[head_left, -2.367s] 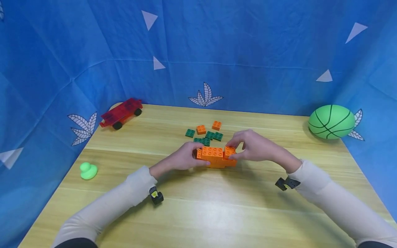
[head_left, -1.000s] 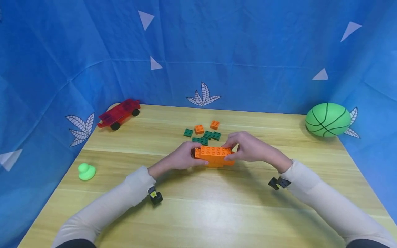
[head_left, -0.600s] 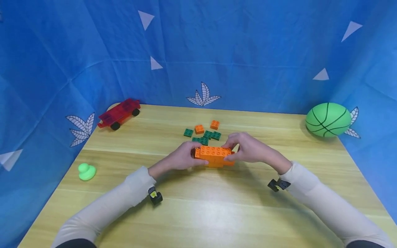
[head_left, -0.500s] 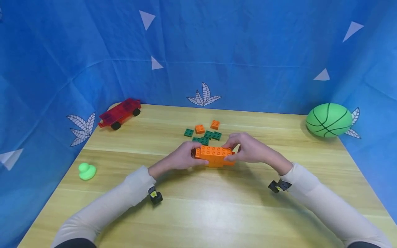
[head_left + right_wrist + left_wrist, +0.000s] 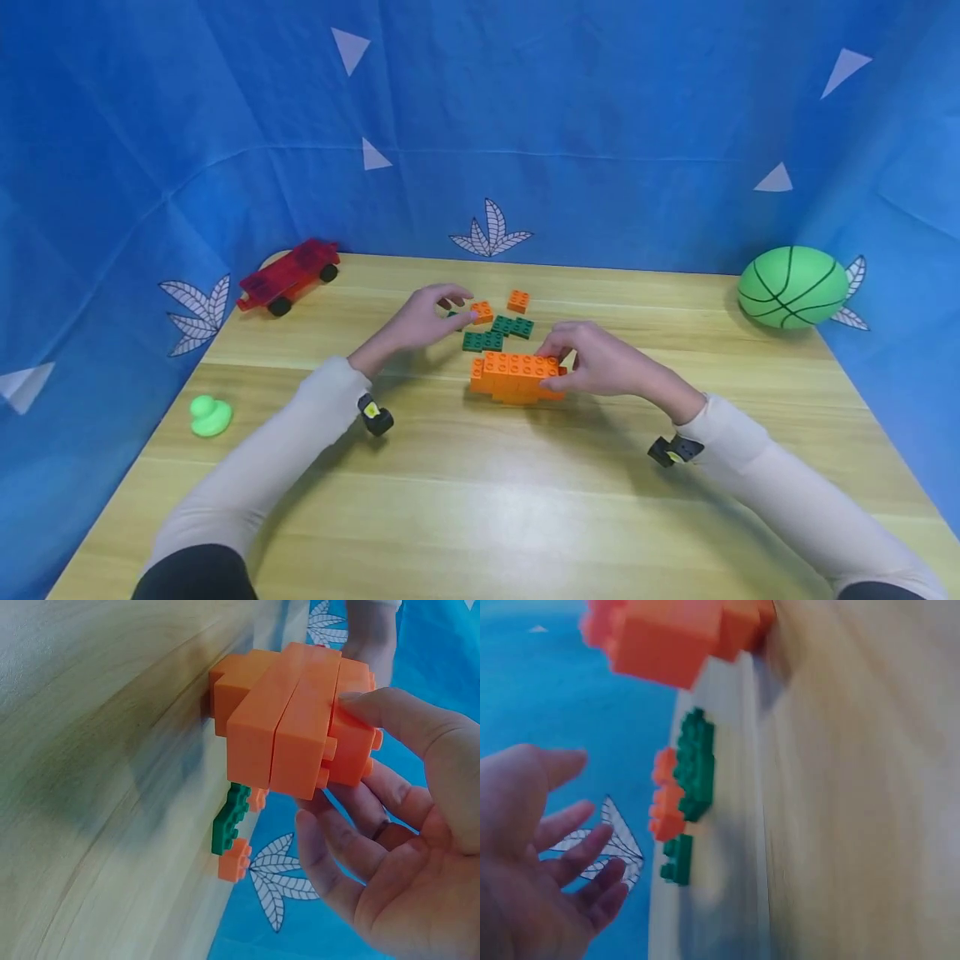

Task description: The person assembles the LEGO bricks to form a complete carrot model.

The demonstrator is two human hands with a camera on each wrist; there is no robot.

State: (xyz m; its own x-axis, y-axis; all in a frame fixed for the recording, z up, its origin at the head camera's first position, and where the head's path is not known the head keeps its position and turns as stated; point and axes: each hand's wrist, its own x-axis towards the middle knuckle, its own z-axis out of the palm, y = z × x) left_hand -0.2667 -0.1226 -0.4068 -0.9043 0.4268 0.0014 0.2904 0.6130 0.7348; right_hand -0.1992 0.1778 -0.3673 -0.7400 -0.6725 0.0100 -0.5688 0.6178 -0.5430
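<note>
A stepped block of joined orange toy bricks (image 5: 513,379) stands at the middle of the table. My right hand (image 5: 600,358) pinches its right end between thumb and fingers; in the right wrist view the thumb (image 5: 375,705) lies on the side of the top brick. Beyond the block, my left hand (image 5: 420,318) hovers at the left of the loose bricks, its fingers spread and holding nothing in the left wrist view. Closest to it is a small orange brick (image 5: 482,312), right at the thumb tip in the head view. A green brick (image 5: 453,316) is partly hidden behind this hand.
More loose green bricks (image 5: 483,341) and another orange brick (image 5: 517,301) lie behind the block. A red toy car (image 5: 291,273) sits at the back left, a green rubber duck (image 5: 210,415) at the left edge, a green ball (image 5: 792,287) at the back right. Blue cloth (image 5: 600,108) hangs behind.
First my right hand set an orange brick on the block's right end, lengthening the top row. Since then my left hand has let go of the block and moved back to the loose bricks.
</note>
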